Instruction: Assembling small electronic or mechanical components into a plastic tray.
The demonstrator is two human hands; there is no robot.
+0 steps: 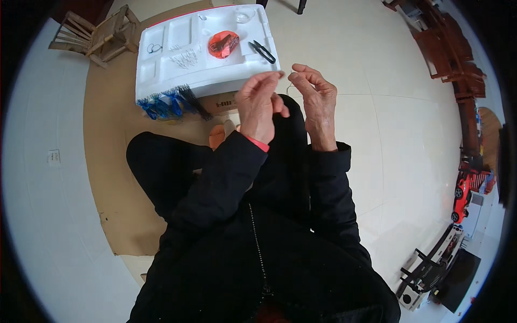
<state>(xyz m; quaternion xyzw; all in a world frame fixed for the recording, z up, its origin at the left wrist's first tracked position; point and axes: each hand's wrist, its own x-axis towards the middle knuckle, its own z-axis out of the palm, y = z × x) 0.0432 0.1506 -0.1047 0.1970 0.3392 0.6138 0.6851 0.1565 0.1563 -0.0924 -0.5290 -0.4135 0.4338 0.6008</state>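
My left hand [259, 105] and my right hand [318, 99] are raised close together past the near right corner of a white foam tray [204, 86]. Each one is closed in a pinch of thumb and forefinger, the tips a short gap apart. A thin, curved, wire-like strand [287, 89] shows at the right fingertips. Whatever the left fingertips pinch is too small to make out. On the tray lie black thread snips [263, 52], a red round piece [223, 44] with something dark on it, and scattered thin pale pieces [186, 58].
Blue and black strand bundles [172, 102] hang over the tray's front edge. A cardboard sheet [107, 161] covers the floor at left, with a small bamboo chair [99, 35] at its far end. At right stand wooden furniture [444, 46] and a red toy car [460, 199].
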